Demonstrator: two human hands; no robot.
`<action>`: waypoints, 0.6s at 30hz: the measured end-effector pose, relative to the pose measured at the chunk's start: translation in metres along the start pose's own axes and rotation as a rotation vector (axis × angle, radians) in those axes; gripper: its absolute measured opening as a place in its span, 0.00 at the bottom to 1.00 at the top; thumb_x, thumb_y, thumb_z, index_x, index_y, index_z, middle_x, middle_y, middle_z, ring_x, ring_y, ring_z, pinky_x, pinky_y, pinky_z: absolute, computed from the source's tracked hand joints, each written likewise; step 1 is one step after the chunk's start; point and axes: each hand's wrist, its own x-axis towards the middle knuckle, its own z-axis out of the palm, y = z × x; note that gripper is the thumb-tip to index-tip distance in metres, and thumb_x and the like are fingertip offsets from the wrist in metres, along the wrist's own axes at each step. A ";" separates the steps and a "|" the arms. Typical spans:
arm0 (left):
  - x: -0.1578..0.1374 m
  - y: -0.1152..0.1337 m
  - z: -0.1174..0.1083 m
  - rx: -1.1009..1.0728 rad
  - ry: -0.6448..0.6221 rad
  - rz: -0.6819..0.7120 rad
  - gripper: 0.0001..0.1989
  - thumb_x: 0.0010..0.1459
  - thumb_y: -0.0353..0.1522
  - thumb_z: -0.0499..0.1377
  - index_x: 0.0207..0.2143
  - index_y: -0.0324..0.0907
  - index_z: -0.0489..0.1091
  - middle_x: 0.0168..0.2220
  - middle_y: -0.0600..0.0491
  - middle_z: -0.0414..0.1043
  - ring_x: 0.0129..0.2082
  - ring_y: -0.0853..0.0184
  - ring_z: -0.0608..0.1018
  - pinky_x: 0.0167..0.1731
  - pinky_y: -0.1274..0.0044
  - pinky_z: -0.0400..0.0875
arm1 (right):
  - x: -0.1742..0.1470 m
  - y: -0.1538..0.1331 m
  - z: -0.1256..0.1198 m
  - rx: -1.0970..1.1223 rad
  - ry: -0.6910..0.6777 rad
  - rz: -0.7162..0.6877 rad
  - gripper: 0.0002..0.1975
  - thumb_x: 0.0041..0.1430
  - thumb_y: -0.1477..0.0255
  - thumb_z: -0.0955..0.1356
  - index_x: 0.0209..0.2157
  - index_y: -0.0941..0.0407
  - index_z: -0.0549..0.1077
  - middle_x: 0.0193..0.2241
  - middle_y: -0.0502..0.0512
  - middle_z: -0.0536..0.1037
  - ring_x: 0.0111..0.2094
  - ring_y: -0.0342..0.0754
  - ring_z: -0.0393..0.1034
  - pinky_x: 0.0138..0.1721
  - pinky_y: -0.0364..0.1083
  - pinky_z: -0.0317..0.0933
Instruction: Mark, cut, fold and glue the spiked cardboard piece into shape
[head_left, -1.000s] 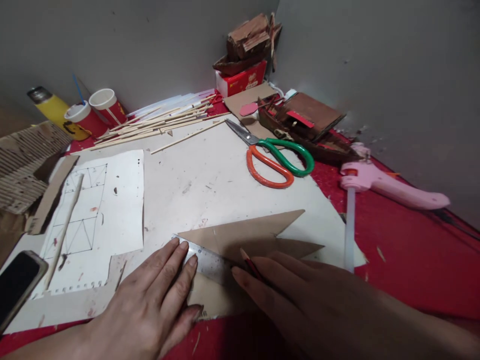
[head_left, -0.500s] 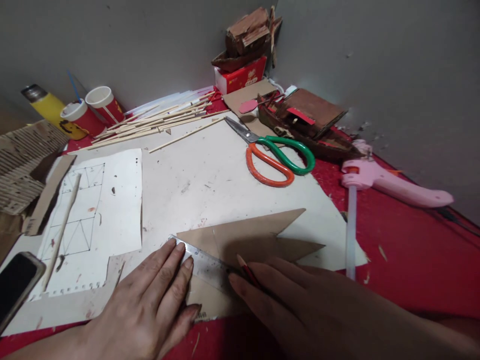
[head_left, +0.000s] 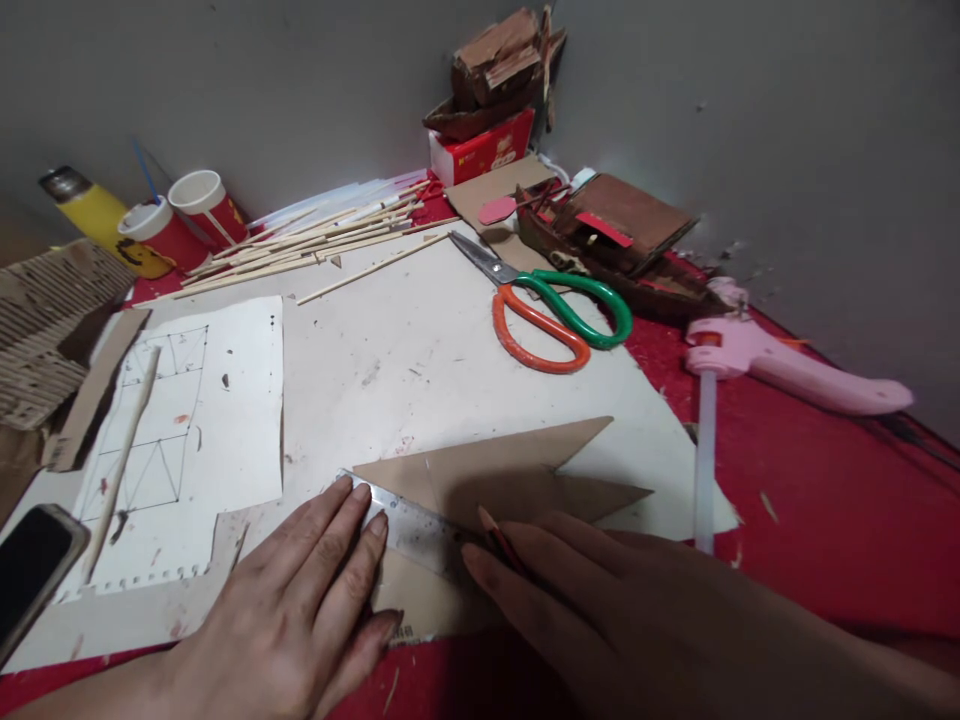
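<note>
My left hand [head_left: 300, 590] lies with its fingers stretched out, pressing one end of a clear ruler [head_left: 409, 528] onto a piece of brown cardboard [head_left: 517, 455]. The ruler slants down to the right across the cardboard, whose right side has pointed, notched ends. Closed round a red pencil [head_left: 501, 542], my right hand [head_left: 600, 600] rests on the cardboard beside the ruler. The pencil's tip is close to the ruler's upper edge. Shadow darkens the ruler's far end and the right hand.
Scissors [head_left: 555, 310] with green and orange handles lie beyond the cardboard. A pink glue gun [head_left: 795, 365] is at right, near a cardboard boat [head_left: 622, 235]. Wooden sticks [head_left: 322, 235] and paper cups [head_left: 206, 205] stand behind. At left are a drawing sheet [head_left: 232, 420] and a phone [head_left: 41, 570].
My right hand and the pencil have shifted very slightly to the right along the ruler. The left hand and the ruler stay in place.
</note>
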 end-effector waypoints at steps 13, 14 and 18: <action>0.001 -0.002 0.000 0.056 -0.064 0.033 0.22 0.64 0.33 0.58 0.53 0.24 0.71 0.55 0.30 0.73 0.57 0.42 0.74 0.45 0.59 0.81 | -0.005 0.001 0.006 -0.021 0.034 0.003 0.19 0.61 0.76 0.62 0.53 0.60 0.72 0.45 0.59 0.83 0.34 0.52 0.77 0.25 0.46 0.71; 0.001 -0.002 0.000 0.062 -0.067 0.038 0.22 0.63 0.34 0.58 0.53 0.24 0.71 0.55 0.30 0.73 0.56 0.42 0.74 0.44 0.58 0.81 | -0.005 0.001 0.006 -0.022 0.036 -0.006 0.19 0.60 0.76 0.62 0.53 0.60 0.72 0.45 0.59 0.83 0.34 0.52 0.77 0.25 0.46 0.71; 0.001 -0.002 0.001 0.075 -0.071 0.047 0.23 0.63 0.34 0.59 0.53 0.23 0.71 0.54 0.29 0.73 0.56 0.41 0.74 0.44 0.58 0.81 | 0.000 0.002 0.006 -0.021 0.036 -0.001 0.19 0.60 0.77 0.62 0.53 0.61 0.71 0.46 0.59 0.83 0.34 0.52 0.78 0.25 0.47 0.72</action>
